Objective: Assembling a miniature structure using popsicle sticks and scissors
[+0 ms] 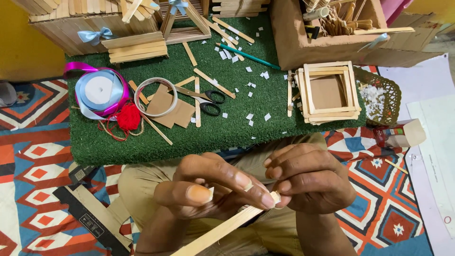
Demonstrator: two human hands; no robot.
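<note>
Wooden stick: lying at lower centre of the frame, running from the bottom edge up to the fingertips of both hands.
Left hand: pinching together on the stick's upper end, thumb under, forefinger over; a small white scrap is sitting by the thumbnail.
Right hand: curling closed against the stick's tip, fingertips meeting those of the left hand.
Green mat: filling the upper centre, carrying white paper bits, scissors, a teal pencil and loose sticks.
Square frame: resting at the mat's right edge, beside a basket.
Ribbon spool: sitting at upper left, next to red yarn.
Risk, slipping: the long free end is hanging unsupported, so a loose pinch could be letting the stick twist or drop.
Risk, misplacing: the white scrap is tiny and could be sticking to a finger rather than to the tip.
</note>
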